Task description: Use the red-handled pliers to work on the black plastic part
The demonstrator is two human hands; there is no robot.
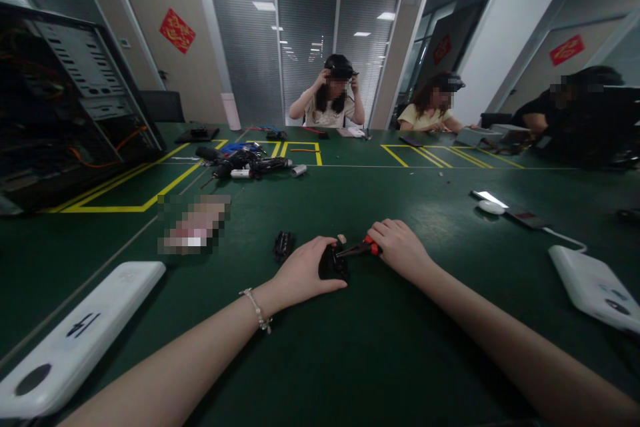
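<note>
lower centre: left hand [305,273] clasps black part [331,267] on bench [360,360], right hand [400,248] pinches red-handled tool [361,249] into it; needs steady bracing.

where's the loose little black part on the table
In the head view, the loose black part lies on the green table, near centre, just left of the left hand, which holds another black piece.

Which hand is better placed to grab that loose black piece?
Left, probably: though holding a black part, the left hand is nearer the loose black piece; the right hand grips a red-handled tool.
</note>
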